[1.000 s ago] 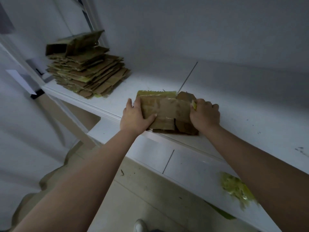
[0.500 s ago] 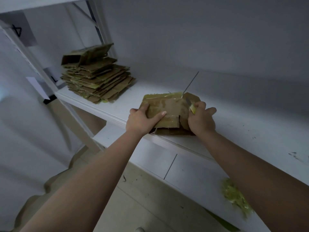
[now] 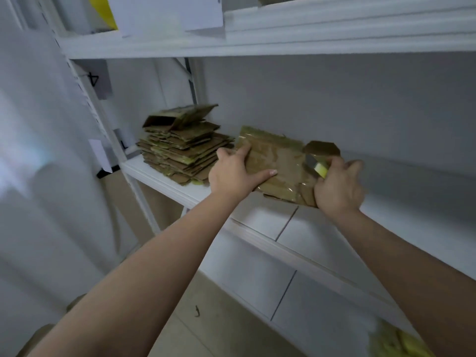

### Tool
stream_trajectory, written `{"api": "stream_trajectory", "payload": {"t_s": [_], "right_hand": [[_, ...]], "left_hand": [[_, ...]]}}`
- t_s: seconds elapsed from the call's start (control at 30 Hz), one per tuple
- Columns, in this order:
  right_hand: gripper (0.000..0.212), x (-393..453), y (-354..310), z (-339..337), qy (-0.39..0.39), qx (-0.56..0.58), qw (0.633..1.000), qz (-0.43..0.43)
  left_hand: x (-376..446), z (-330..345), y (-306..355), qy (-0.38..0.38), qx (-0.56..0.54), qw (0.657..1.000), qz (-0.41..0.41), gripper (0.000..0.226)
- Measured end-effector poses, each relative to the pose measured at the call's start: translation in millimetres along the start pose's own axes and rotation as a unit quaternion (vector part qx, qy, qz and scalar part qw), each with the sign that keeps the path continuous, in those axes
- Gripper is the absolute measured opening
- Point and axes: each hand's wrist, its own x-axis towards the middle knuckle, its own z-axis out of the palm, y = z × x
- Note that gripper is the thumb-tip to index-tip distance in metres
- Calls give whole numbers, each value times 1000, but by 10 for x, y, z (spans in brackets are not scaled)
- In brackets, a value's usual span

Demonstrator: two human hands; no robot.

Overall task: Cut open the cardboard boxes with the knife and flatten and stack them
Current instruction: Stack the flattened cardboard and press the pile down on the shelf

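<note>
A flattened, tape-covered cardboard box [image 3: 275, 158] is held tilted above the white shelf [image 3: 177, 188], between both hands. My left hand [image 3: 231, 173] grips its left edge, thumb across the front. My right hand [image 3: 337, 186] holds its right lower corner together with a knife [image 3: 318, 167] that has a yellow handle and a short grey blade pointing up-left. A loose flap sticks up at the box's right top. To the left on the same shelf lies a stack of flattened boxes [image 3: 180, 155], with one half-open box [image 3: 177, 117] on top.
An upper shelf [image 3: 257, 45] with white sheets and a yellow item runs overhead. A white upright post [image 3: 113, 140] stands left of the stack. The lower shelf holds yellow-green tape scraps [image 3: 401, 343] at bottom right. Tiled floor lies below.
The box has been lifted off the shelf and carried left, closer to the stack. The head camera has tipped upward, bringing the upper shelf into view.
</note>
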Motion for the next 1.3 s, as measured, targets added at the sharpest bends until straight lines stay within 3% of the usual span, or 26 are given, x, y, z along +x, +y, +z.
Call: {"api": "stream_trajectory", "payload": {"t_s": [0.2, 0.63, 1.0, 1.3], "right_hand": [[39, -10, -921, 149, 52, 49, 997, -8], [41, -50, -2854, 912, 77, 83, 993, -24], [53, 725, -3500, 1487, 75, 64, 981, -167], [41, 1402, -3842, 1825, 32, 97, 986, -129]], "left_hand": [[414, -621, -608, 62, -12, 997, 44, 93], [1218, -1545, -2365, 71, -28, 996, 52, 92], [2243, -1402, -3012, 103, -97, 990, 26, 89], [3084, -1244, -3206, 97, -139, 985, 16, 82]]}}
